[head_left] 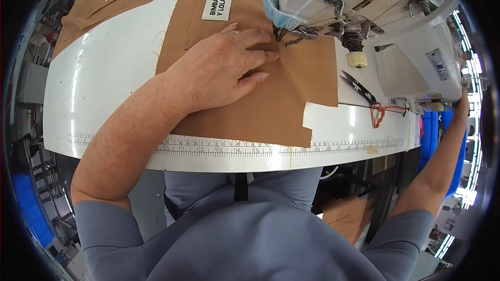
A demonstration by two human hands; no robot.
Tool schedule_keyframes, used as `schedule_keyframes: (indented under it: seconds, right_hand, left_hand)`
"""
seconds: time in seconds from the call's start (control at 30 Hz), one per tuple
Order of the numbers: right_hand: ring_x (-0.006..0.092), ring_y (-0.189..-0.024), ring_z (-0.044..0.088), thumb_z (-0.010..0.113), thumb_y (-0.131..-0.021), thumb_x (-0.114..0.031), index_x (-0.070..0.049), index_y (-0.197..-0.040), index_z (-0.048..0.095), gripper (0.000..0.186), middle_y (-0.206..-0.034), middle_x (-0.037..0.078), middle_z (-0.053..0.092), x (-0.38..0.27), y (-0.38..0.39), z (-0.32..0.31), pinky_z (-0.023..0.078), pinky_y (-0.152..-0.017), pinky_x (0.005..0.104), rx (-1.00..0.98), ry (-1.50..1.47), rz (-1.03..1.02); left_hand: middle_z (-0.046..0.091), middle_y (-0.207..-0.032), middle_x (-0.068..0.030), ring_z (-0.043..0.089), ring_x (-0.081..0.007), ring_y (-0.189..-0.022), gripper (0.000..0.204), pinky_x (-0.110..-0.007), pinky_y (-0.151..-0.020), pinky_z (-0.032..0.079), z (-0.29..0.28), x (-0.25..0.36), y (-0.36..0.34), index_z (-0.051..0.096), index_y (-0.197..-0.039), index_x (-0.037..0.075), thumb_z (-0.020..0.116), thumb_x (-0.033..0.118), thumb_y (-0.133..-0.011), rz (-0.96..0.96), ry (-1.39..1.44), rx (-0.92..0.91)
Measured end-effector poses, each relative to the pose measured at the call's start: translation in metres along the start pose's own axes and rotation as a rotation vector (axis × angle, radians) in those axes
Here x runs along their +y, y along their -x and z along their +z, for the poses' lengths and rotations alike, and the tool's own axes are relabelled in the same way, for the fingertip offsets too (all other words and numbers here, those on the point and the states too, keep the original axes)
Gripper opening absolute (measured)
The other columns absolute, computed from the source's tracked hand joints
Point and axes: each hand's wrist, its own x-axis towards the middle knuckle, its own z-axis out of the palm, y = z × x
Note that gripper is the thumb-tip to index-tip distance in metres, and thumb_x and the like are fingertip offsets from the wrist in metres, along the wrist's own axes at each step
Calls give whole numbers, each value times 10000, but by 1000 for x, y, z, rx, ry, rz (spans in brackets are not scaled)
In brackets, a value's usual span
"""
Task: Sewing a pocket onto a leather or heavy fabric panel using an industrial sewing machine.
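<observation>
Under the sewing machine [416,62] lies a brown fabric panel [250,109], with a stepped notch at its near right corner. My left hand [224,67] rests on it palm down, fingers stretched toward the needle and presser foot [278,36] and pressing the cloth beside them. A white label [216,7] with dark lettering sits on the panel beyond that hand, on what looks like a patch pocket. My right forearm [440,164] reaches up to the machine's right end, where the body of the machine and the picture's rim hide the hand and its fingers.
Right of the panel lie black thread snips [359,87] with an orange cord [379,115]. A printed ruler strip [234,148] runs along the white table's near edge. More brown labelled pieces [112,0] lie at the far left. Light blue cloth [268,0] hangs on the machine head.
</observation>
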Motion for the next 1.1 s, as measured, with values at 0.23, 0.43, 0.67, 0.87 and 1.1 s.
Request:
schedule_keyframes:
  seconds: [0.23, 0.43, 0.67, 0.87, 1.1]
  right_hand:
    - [239, -1218, 650, 592, -1067, -375, -22, -1399, 607, 485, -1305, 113, 689, 41, 36, 50, 502, -1041, 360, 122, -146, 98]
    - [253, -1257, 635, 427, -1130, -399, -26, -1434, 571, 503, -1380, 111, 662, 51, 73, 62, 499, -1080, 415, 147, -256, -10]
    - [269, -1305, 601, 405, -1138, -367, -14, -1459, 540, 496, -1423, 129, 628, 49, 80, 66, 471, -1115, 425, 163, -259, -29]
    - [282, -1318, 586, 389, -1145, -362, 2, -1451, 531, 496, -1436, 143, 608, 45, 97, 84, 456, -1127, 442, 206, -291, -50]
    - [296, -1350, 555, 359, -1149, -363, 3, -1462, 507, 504, -1465, 157, 575, 49, 117, 104, 423, -1160, 469, 222, -341, -102]
  left_hand:
    - [618, -1384, -116, 605, -340, -1241, 380, -440, -1082, 502, -5, 9, -15, 713, -1266, 59, 721, 157, -900, -16, -18, -26]
    - [616, -1391, -127, 612, -336, -1240, 367, -435, -1063, 516, -4, 8, -14, 727, -1238, 39, 727, 157, -890, -36, 16, -23]
    - [619, -1393, -129, 612, -336, -1246, 366, -435, -1060, 518, -4, 8, -13, 726, -1241, 42, 727, 154, -893, -26, 10, -4]
    - [619, -1390, -131, 625, -345, -1224, 358, -440, -1055, 523, -3, 7, -13, 730, -1234, 44, 725, 162, -897, -21, -2, 8]
    - [622, -1386, -130, 638, -331, -1208, 360, -434, -1022, 546, -4, 4, -12, 730, -1237, 41, 722, 168, -900, -31, 54, -8]
